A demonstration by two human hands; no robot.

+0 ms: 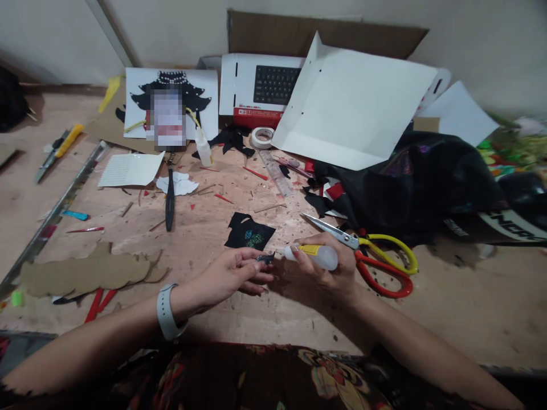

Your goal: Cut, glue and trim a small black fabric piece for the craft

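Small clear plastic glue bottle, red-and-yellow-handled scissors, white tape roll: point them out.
Small clear plastic glue bottle (318, 257), head view, bottle body.
Red-and-yellow-handled scissors (342, 233), head view, blades.
White tape roll (262, 137), head view, ring's rim.

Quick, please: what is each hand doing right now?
Left hand: pinching a small dark piece.
Right hand: closed on a glue bottle.

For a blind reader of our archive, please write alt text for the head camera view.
A person's right hand holds a small glue bottle, its tip at a tiny dark piece pinched in the left hand. Around them on the messy wooden table lie scissors, black paper scraps and a cardboard cutout.
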